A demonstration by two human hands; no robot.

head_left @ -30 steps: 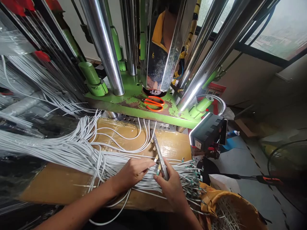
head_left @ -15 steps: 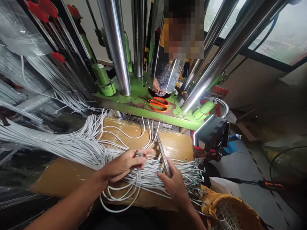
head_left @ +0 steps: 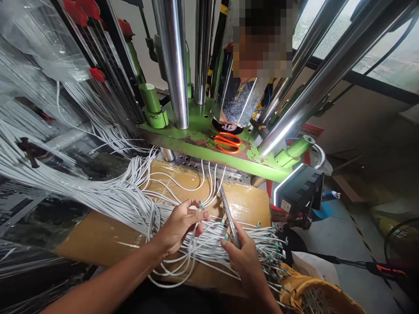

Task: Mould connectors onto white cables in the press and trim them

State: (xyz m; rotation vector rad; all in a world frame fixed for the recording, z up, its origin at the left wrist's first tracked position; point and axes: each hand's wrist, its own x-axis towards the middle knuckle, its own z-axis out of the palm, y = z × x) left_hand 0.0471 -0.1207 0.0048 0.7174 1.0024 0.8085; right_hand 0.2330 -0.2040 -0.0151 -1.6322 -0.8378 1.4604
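My left hand [head_left: 181, 226] is closed in a pinch on a white cable, whose green-tipped connector [head_left: 200, 204] sticks up past the fingertips. Loops of white cable [head_left: 193, 250] hang down beneath the fingers. A narrow metal bar [head_left: 226, 205] slants away from me in my right hand [head_left: 244, 253], which is wrapped around its near end. Several brass-coloured connectors with green parts sit along the bar's left side. Both hands are above a thick bundle of white cables [head_left: 124, 205] lying on cardboard [head_left: 248, 207].
Beyond the cardboard stands a green press plate [head_left: 196, 146] between upright steel columns, with orange-handled scissors [head_left: 227, 141] on it. A lit black box [head_left: 299, 189] is at the right. Lower right, a yellow-lined container [head_left: 296, 288] holds white scraps.
The view has shifted, so the scene appears further right. My left hand has turned, and the connector now points upward between the fingers. My right hand still grips the bar.
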